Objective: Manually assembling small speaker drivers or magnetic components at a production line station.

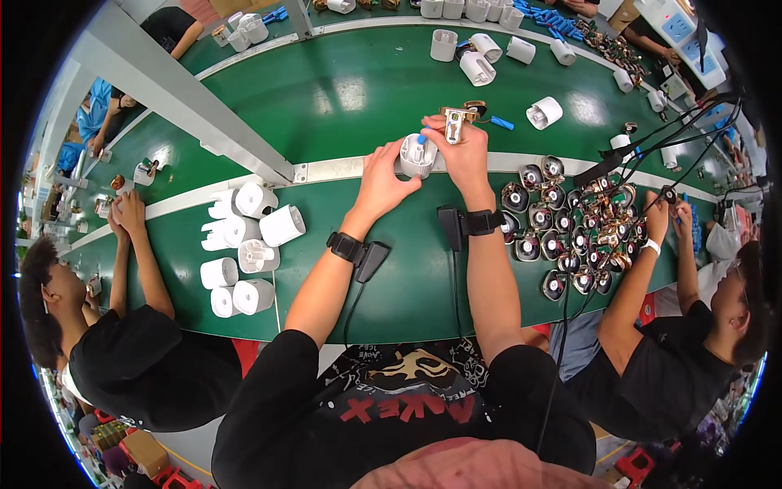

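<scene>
While the left hand (381, 179) grips a white, cup-shaped plastic housing (415, 165), the right hand (467, 156) clasps a gold-framed electronic assembly (454, 127). Both hands' fingers are curled.

We wear a black short-sleeved T-shirt (297, 407), its chest printed with a gold mask-like graphic (414, 368), red block lettering (407, 409) and white scrawl (460, 356). Our left wrist strap (345, 246) and right wrist strap (486, 222) are black, each paired with a blocky black module (372, 261) trailing a thin black cable (352, 314).
</scene>
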Tool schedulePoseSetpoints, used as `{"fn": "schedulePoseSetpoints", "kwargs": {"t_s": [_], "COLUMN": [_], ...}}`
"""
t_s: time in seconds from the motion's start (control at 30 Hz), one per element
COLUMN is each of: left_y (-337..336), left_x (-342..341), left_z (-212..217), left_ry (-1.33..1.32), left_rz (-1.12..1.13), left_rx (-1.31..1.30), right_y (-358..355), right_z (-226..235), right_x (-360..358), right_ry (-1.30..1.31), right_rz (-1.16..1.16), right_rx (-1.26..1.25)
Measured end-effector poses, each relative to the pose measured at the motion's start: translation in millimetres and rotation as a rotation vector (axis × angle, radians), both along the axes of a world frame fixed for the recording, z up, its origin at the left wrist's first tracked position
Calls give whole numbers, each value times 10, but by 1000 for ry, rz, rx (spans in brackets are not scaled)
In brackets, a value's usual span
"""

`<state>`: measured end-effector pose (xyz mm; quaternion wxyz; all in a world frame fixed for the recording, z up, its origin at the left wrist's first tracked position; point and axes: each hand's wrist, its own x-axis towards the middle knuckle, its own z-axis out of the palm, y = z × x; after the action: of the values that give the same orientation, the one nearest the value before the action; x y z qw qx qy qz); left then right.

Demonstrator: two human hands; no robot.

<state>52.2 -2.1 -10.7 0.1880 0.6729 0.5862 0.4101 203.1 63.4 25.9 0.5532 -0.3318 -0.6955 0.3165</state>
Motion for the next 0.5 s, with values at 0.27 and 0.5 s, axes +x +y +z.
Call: {"fn": "schedulePoseSetpoints", "kwargs": {"t_s": [0.27, 0.5], "left_y": [-38, 70], "left_x": [-21, 40], "left_z": [48, -93], "left_ry": [6, -91], "left_rz": [0, -76], "left_rx": [0, 60], "right_y": [-136, -99], "right_z": [121, 107], "right_x": [-36, 49], "right_ry": [-104, -127], "right_rz": [-25, 11], "right_rx": [42, 123]}}
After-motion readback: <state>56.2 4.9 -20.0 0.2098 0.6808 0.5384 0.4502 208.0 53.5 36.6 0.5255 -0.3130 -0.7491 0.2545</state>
